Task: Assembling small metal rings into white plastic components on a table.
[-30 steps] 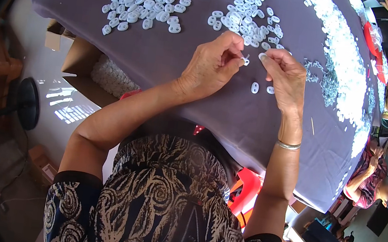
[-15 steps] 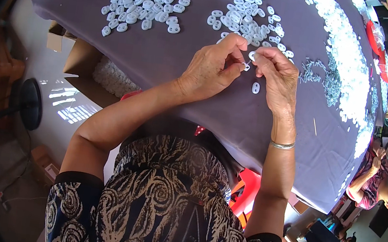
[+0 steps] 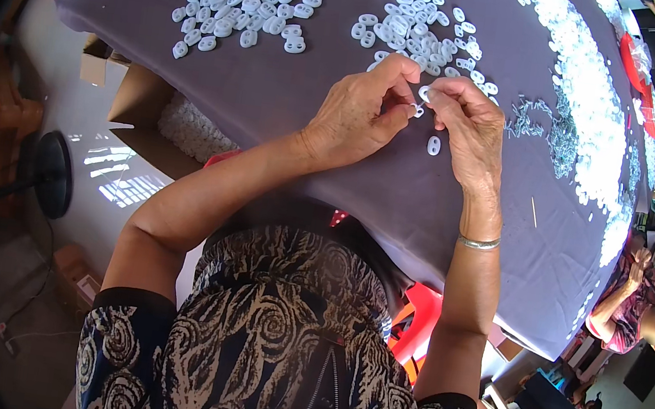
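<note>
My left hand (image 3: 363,108) pinches a small white two-holed plastic piece (image 3: 417,111) between thumb and forefinger above the dark tablecloth. Close against it, my right hand (image 3: 471,126) grips another white plastic piece (image 3: 425,94) at its fingertips. The two pieces are nearly touching; whether they are joined is too small to tell. Just below the hands lies a single oval two-holed piece (image 3: 434,146). Beyond my fingers spreads a loose heap of similar white pieces (image 3: 400,28).
A second pile of white ovals (image 3: 246,3) sits at the far left. To the right are small grey metal bits (image 3: 564,136), a long bright bank of white parts (image 3: 596,116) and a thin stick (image 3: 533,213). A cardboard box (image 3: 137,109) stands below the table's left edge. People sit at right.
</note>
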A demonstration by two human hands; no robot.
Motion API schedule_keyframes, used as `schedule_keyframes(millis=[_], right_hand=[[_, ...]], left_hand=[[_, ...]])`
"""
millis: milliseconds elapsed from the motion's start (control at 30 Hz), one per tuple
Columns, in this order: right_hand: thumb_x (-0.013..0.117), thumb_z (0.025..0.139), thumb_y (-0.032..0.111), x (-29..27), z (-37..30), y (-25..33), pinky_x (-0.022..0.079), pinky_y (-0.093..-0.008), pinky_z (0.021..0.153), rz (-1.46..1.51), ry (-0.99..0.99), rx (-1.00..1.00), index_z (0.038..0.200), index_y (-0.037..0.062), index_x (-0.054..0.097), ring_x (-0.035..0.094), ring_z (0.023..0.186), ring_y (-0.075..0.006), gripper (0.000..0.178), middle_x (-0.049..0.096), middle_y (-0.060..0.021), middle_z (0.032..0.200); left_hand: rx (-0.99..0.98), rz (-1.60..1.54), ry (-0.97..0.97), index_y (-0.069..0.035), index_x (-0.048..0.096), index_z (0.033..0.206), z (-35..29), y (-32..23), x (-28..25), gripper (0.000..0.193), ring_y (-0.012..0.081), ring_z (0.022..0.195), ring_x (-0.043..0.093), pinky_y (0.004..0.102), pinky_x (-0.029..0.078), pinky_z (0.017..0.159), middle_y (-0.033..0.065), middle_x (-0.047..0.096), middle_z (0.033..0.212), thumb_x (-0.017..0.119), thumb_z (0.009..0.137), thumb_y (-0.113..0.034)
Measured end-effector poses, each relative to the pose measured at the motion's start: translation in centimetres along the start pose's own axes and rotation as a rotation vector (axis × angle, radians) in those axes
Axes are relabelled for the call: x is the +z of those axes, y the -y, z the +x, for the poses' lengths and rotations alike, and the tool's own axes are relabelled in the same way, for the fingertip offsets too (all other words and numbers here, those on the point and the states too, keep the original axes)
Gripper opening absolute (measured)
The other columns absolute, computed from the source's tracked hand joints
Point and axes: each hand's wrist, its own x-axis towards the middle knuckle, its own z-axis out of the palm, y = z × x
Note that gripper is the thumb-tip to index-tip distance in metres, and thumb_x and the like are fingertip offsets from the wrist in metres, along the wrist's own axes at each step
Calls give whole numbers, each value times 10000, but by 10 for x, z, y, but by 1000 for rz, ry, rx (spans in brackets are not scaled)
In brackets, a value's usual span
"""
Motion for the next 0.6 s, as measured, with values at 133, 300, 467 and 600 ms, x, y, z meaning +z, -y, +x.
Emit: schedule_keyframes(millis=[133, 300, 467, 600], right_hand=[[632, 838, 53, 2, 0, 2, 397, -193, 548, -5, 4, -10, 865, 31, 676, 466, 613, -39, 56, 593, 23, 728], [639, 834, 56, 1, 0, 1, 388, -189, 542, -50, 17, -39, 860, 47, 677, 455, 610, -32, 46, 582, 39, 718], [649, 835, 56, 1, -2, 0, 368, -185, 538, -98, 50, -70, 855, 47, 673, 439, 616, -16, 33, 570, 58, 719], [643, 839, 41, 1, -3, 3, 356, -184, 540, -91, 74, -40, 854, 39, 670, 431, 622, -10, 31, 565, 64, 721]], left_hand=[[0, 3, 1, -63, 486, 1089, 0, 1, -1, 328, 94, 658, 497, 237, 428, 609, 11, 601, 779, 651, 810, -13], [18, 18, 4, -62, 469, 1082, 0, 0, -2, 332, 158, 647, 557, 277, 455, 591, 46, 615, 777, 642, 803, -18], [47, 39, -5, -57, 452, 1077, 0, -1, -1, 334, 213, 648, 625, 314, 489, 592, 82, 617, 762, 629, 798, -7], [30, -1, -27, -53, 437, 1096, -1, -2, 0, 358, 210, 674, 627, 317, 496, 616, 90, 602, 771, 624, 799, 16]])
